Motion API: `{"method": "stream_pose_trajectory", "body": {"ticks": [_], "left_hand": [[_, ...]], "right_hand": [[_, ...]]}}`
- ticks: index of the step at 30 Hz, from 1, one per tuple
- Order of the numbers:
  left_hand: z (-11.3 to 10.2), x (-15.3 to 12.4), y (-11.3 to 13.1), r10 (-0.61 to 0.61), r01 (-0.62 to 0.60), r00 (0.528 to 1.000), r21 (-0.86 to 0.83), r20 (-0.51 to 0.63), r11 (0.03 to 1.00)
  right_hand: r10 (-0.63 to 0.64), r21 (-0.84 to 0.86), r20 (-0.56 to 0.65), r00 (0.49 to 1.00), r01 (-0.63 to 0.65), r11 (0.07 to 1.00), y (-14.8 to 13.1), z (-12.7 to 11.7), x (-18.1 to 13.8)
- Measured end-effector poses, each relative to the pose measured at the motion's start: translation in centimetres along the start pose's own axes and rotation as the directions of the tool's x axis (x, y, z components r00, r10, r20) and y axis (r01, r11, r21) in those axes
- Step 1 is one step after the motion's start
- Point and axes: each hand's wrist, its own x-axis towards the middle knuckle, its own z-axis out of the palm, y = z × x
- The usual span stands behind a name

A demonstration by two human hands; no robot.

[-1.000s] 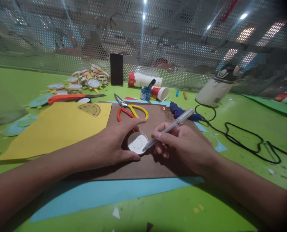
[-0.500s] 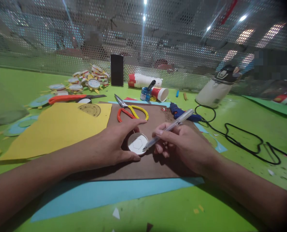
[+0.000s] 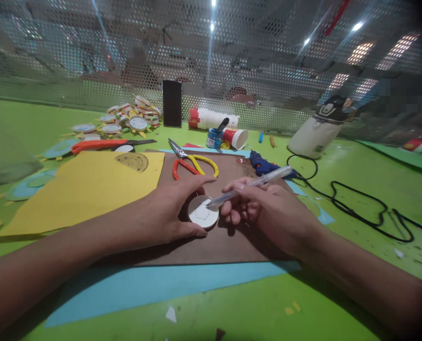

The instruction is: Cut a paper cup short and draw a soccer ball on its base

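My left hand [image 3: 177, 208] curls its thumb and fingers around the left side of a small round white disc [image 3: 201, 219] with a hexagon drawn on its top. Between the fingers of my right hand [image 3: 260, 203] is a clear-barrelled pen [image 3: 264, 179], its tip at the upper right of the hexagon. Both hands are over a brown board [image 3: 182, 253]. Just beyond them lie scissors [image 3: 193, 163] with one orange and one yellow handle. A yellow sheet [image 3: 90, 199] bearing a protractor [image 3: 132, 162] spreads to the left.
A blue glue gun [image 3: 264, 166] trails a black cord [image 3: 356, 213] on the right. Paper cups [image 3: 237, 138], a blue jar [image 3: 214, 138], a dark phone-like slab [image 3: 171, 103] and a bottle [image 3: 317, 130] stand or lie behind. Several decorated discs [image 3: 138, 123] are piled at back left.
The pen tip has moved from the disc's lower right edge up and left to the hexagon's upper right, and the pen leans lower. My left hand keeps its place.
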Motion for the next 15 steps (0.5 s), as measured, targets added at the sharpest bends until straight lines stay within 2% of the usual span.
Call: {"method": "stream_pose_trajectory", "body": {"ticks": [15], "left_hand": [[-0.08, -0.02, 0.02, 0.004, -0.004, 1.000, 0.009, 0.003, 1.000]], "right_hand": [[0.018, -0.006, 0.014, 1.000, -0.018, 1.000, -0.06, 0.00, -0.11]]}}
